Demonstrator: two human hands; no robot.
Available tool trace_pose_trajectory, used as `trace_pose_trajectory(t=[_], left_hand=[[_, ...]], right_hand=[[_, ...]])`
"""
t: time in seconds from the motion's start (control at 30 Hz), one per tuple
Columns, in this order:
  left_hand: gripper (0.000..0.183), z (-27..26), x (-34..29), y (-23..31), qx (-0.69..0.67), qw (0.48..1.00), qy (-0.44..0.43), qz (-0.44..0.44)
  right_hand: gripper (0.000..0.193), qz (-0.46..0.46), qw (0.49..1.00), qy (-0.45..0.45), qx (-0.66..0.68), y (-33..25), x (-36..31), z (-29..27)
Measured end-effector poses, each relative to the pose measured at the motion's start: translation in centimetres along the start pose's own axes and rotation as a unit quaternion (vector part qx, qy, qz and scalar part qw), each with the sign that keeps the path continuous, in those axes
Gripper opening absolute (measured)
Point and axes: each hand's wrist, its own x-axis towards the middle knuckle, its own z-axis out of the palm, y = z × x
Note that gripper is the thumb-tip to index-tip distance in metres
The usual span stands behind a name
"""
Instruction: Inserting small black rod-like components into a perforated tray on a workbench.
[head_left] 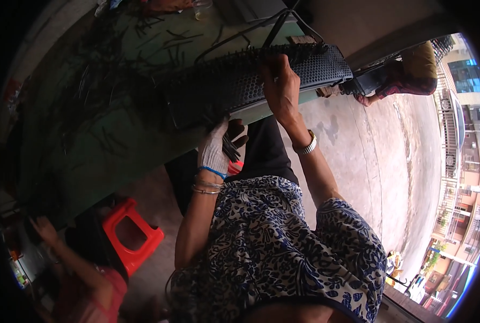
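Observation:
A long black perforated panel point(320, 69) lies tilted across the edge of the green table, its face dotted with rows of holes. Thin black pieces point(240, 58) stick up along its far side. My right hand point(282, 91) is bare, with a watch at the wrist. Its fingers are pinched together at the panel's far rows, and what they hold is hidden. Just below the panel's near edge, my left hand point(213, 148) wears a whitish knit glove. It is closed around a bunch of black strips point(230, 146).
Loose black strips point(180, 37) lie scattered over the green table point(143, 156). A black metal frame point(275, 29) stands behind the panel. A red plastic stool point(143, 242) is at lower left, near a person in red point(97, 290). Another person point(417, 70) is at upper right.

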Motion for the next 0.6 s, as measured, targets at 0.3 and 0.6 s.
trace_pose_trajectory(t=[0.3,0.6], left_hand=[[0.020,-0.3,0.2,-0.1,0.067,0.998,-0.009,0.003],[0.022,1.5,-0.9,0.4,0.041,0.999,-0.027,-0.009]], right_hand=[[0.011,-0.051,0.998,0.002,-0.025,2.8,0.4,2.7],[0.015,-0.092,0.984,-0.079,-0.133,1.1,0.8,1.3]])
